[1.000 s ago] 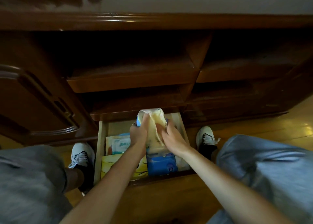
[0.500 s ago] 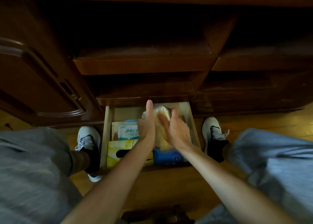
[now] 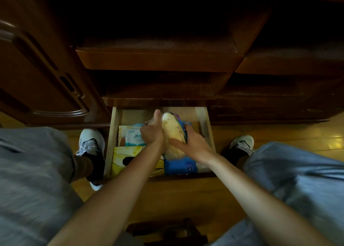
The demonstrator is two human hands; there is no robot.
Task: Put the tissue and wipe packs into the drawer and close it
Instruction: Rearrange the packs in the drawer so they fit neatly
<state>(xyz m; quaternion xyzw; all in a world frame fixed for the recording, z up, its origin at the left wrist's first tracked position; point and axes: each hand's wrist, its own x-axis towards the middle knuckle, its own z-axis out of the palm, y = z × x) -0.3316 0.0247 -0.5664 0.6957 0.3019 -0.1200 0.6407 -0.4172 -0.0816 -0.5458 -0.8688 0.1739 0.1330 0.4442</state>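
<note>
The open wooden drawer (image 3: 114, 134) sits low in the dark cabinet, between my feet. A pale yellow tissue pack (image 3: 172, 132) in clear wrap stands on edge inside it. My left hand (image 3: 151, 133) presses its left side, thumb pointing up. My right hand (image 3: 193, 143) grips its right side. Under and around it lie a blue pack (image 3: 181, 166), a yellow pack (image 3: 128, 160) and a white-and-teal wipe pack (image 3: 133, 136).
Dark cabinet shelves (image 3: 158, 59) overhang the drawer's back. A carved cabinet door (image 3: 46, 78) stands at the left. My shoes (image 3: 91, 143) and grey-trousered knees flank the drawer on the wooden floor (image 3: 186, 199). A dark object (image 3: 167, 231) lies at the bottom edge.
Both hands have lowered the yellow tissue pack deeper into the drawer and closed onto its sides. The view has tilted downward.
</note>
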